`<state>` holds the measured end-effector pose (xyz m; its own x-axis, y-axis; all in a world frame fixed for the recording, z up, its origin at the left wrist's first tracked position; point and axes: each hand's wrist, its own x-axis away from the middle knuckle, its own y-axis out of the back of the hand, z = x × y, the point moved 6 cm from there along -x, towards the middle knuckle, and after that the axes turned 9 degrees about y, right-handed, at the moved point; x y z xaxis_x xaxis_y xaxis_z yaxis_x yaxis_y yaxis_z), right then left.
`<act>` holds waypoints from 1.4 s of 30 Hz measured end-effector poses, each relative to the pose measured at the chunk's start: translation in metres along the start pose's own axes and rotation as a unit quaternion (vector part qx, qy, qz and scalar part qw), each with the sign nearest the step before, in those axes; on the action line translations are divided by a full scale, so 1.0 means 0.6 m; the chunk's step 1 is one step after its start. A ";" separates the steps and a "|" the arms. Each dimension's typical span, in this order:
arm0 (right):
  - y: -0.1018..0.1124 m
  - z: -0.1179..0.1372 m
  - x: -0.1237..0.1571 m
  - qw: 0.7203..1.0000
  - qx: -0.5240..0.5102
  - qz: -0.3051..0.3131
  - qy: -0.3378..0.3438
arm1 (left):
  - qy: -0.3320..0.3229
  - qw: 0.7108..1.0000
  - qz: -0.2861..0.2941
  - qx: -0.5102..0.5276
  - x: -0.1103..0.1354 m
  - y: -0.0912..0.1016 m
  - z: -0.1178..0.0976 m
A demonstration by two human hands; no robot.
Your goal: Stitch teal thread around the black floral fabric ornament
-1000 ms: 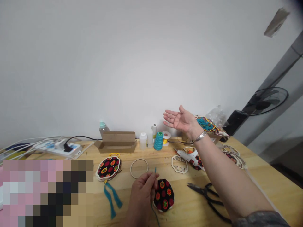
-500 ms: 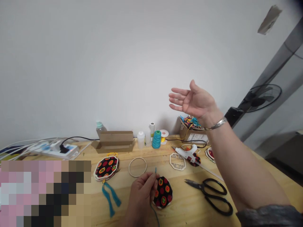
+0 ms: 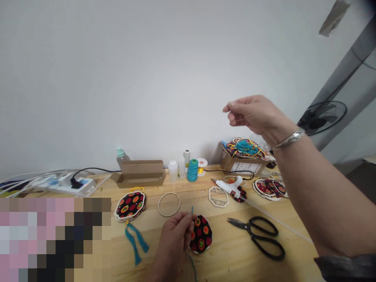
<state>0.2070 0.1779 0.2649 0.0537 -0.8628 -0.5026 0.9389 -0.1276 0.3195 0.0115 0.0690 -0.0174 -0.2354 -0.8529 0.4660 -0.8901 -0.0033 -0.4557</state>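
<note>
My left hand [image 3: 173, 239] rests low on the wooden table [image 3: 235, 258], fingers pinched on a thin teal cord [image 3: 192, 210] whose end sticks up beside a round black fabric piece with red and orange flowers [image 3: 201, 234]. My right hand [image 3: 255, 113] is raised high in the air above the table's back right, palm down, thumb and fingertips drawn together; whether anything is in the pinch I cannot make out. A silver bracelet [image 3: 289, 139] circles that wrist.
Black scissors [image 3: 258, 235] lie right of the fabric piece. A wooden ring [image 3: 169, 204], a tasselled fabric ornament [image 3: 130, 206], a white glue gun [image 3: 230, 187], a teal thread spool [image 3: 192, 170], small bottles, cardboard boxes [image 3: 243, 161] and a power strip [image 3: 73, 184] stand further back. A fan [image 3: 321, 113] is at right.
My right hand rose from an open, palm-up reach near the back box and turned palm down with its fingers closing. The left hand stayed put on the cord.
</note>
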 end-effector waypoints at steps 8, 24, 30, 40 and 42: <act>0.015 -0.101 -0.003 0.959 0.280 0.040 -0.022 | 0.035 0.999 0.000 0.003 -0.002 0.000 0.007; -0.006 -0.248 0.463 0.854 0.411 0.284 -0.143 | 0.071 0.997 0.008 0.033 0.001 -0.004 0.008; -0.010 -0.244 0.460 0.846 0.429 0.287 -0.132 | 0.072 0.997 -0.006 0.019 0.000 -0.002 0.010; -0.098 -0.211 0.409 0.921 0.170 0.301 -0.181 | 0.065 0.998 -0.019 0.009 -0.003 0.000 0.010; -0.120 -0.214 0.387 0.932 0.114 0.291 -0.185 | 0.067 0.997 -0.022 0.010 -0.005 0.002 0.011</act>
<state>0.1953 0.0497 0.0220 0.3715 -0.9223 0.1069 0.6885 0.3509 0.6347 0.0138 0.0681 -0.0246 -0.2472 -0.7743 0.5826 -0.8932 -0.0509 -0.4467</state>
